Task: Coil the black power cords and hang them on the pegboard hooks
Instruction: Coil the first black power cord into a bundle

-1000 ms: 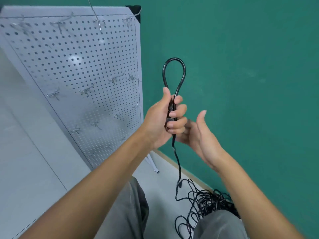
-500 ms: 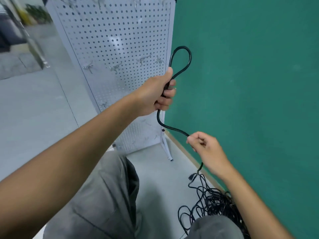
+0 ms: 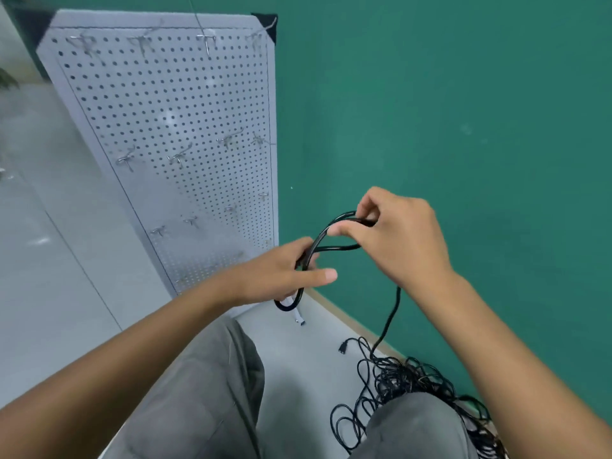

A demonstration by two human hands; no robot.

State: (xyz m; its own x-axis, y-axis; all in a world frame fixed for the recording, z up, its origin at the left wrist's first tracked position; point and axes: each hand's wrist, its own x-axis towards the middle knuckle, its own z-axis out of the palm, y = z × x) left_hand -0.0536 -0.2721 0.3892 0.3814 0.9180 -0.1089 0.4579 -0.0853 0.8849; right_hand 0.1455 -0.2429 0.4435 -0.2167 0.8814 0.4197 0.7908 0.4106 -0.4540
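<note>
**Two hands on one cord loop, pegboard hooks all bare**

Both hands work the same black power cord [image 3: 334, 248] just right of the pegboard [image 3: 172, 127], in front of the green wall [image 3: 463, 111]. Left hand [image 3: 281, 276] is curled round the lower end of the loop, thumb stretched out toward the right; a short bend of cord pokes out below that fist, near the pegboard's bottom right corner. Right hand [image 3: 397, 240] sits higher and further from the board, pinching the far end of the loop w/ thumb and fingertips, other fingers bent in. Btwn the two hands the cord runs as two strands that cross once, so the loop lies roughly sideways.

From under the right hand a single strand drops to the floor [image 3: 298, 359] and joins the tangled pile of black cords [image 3: 397, 382], which lies well right of the pegboard's foot, against the wall base. One plug end [image 3: 342, 346] rests at the pile's near-left edge, btwn pile and board.

Pegboard: white, perforated, standing at a lean in this wide view, w/ metal hooks [image 3: 178, 157] in approx. three rows – top, middle, lower. No cord hangs on any of them. Person's grey-trousered knees [image 3: 198, 392] fill the bottom of the view, below the board and partly over the pile.
</note>
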